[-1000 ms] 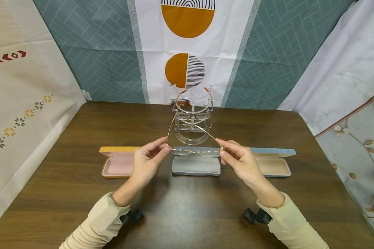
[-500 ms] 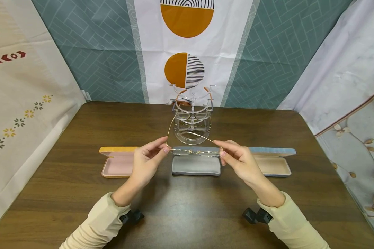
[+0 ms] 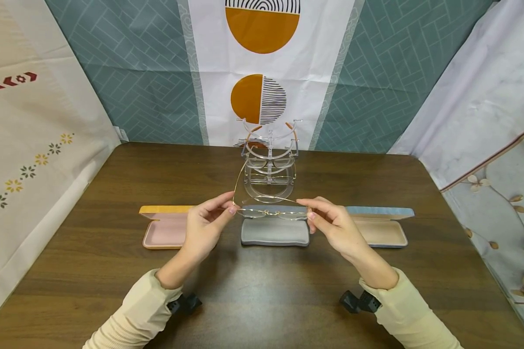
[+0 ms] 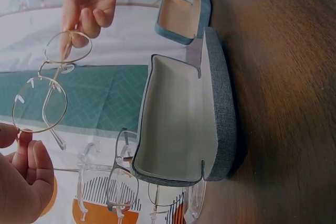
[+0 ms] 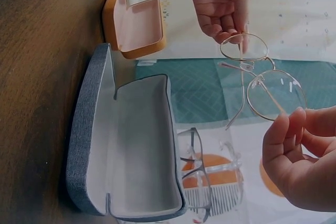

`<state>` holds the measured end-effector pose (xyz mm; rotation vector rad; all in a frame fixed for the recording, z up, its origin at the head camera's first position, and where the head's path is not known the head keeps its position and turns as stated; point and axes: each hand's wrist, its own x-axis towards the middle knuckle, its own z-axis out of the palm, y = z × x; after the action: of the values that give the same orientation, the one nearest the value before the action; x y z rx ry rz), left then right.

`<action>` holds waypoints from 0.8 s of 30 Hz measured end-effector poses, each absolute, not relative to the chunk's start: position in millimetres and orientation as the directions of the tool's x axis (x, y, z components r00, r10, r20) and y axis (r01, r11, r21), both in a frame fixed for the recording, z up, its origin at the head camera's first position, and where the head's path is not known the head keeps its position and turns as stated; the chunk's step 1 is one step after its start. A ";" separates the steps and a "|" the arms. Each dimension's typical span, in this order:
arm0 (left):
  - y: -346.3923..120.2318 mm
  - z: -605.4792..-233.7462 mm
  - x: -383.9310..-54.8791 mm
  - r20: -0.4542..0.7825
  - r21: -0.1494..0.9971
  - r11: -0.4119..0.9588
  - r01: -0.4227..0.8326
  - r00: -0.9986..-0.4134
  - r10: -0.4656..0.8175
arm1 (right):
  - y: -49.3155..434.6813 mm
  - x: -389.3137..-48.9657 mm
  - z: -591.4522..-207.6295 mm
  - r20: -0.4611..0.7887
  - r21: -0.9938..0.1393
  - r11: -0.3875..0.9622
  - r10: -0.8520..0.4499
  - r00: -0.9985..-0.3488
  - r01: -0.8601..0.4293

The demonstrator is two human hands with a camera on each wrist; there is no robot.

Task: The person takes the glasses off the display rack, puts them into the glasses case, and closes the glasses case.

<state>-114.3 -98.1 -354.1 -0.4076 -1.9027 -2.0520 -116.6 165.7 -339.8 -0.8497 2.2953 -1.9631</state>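
Observation:
A pair of thin gold-rimmed glasses [image 3: 267,213] is held up level between my two hands, above the open grey case [image 3: 275,232]. At the left hinge my left hand [image 3: 207,220] pinches the frame between thumb and fingers. My right hand [image 3: 332,218] pinches the other end, its index finger against the right temple arm [image 3: 277,198], which is folded partway in across the lenses. The left temple arm [image 3: 238,182] still points away toward the stand. Both round lenses show in the right wrist view, where the glasses [image 5: 270,66] hang beside the case [image 5: 142,145].
An open yellow case [image 3: 163,235] with pink lining lies left of the grey one, partly behind my left hand. On the right sits an open blue case [image 3: 384,232], beige inside. Behind stands a clear display stand [image 3: 270,194] bearing other glasses. Patterned cloths hang around the table.
The right temple arm has swung inward, from pointing back at the stand to lying nearly across the frame. My right index finger has shifted slightly left with it; the left hand keeps its place.

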 end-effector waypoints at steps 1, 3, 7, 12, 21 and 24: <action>-98.1 -354.0 -114.2 0.411 0.908 -0.068 0.412 -0.911 -0.035 | 165.5 -116.7 -340.1 0.338 -0.916 0.068 -0.400 -0.852 -0.395; -98.2 -354.0 -114.2 0.410 0.909 -0.070 0.411 -0.911 -0.036 | 165.2 -116.9 -340.4 0.339 -0.916 0.066 -0.401 -0.851 -0.396; -98.5 -354.1 -114.2 0.412 0.908 -0.070 0.413 -0.911 -0.034 | 164.6 -116.7 -340.5 0.337 -0.917 0.064 -0.405 -0.850 -0.394; -99.0 -354.2 -114.2 0.419 0.904 -0.073 0.420 -0.907 -0.030 | 164.4 -116.5 -340.5 0.319 -0.922 0.072 -0.412 -0.853 -0.379; -99.3 -354.8 -113.9 0.414 0.907 -0.071 0.415 -0.910 -0.027 | 163.8 -115.4 -338.1 0.313 -0.914 0.113 -0.414 -0.854 -0.390; -99.3 -354.9 -113.7 0.408 0.910 -0.069 0.408 -0.913 -0.026 | 163.4 -115.3 -337.6 0.321 -0.911 0.110 -0.415 -0.851 -0.398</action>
<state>-113.7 -99.3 -354.9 -0.4128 -1.9094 -2.0582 -115.3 163.4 -337.6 -0.8530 2.3299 -1.9029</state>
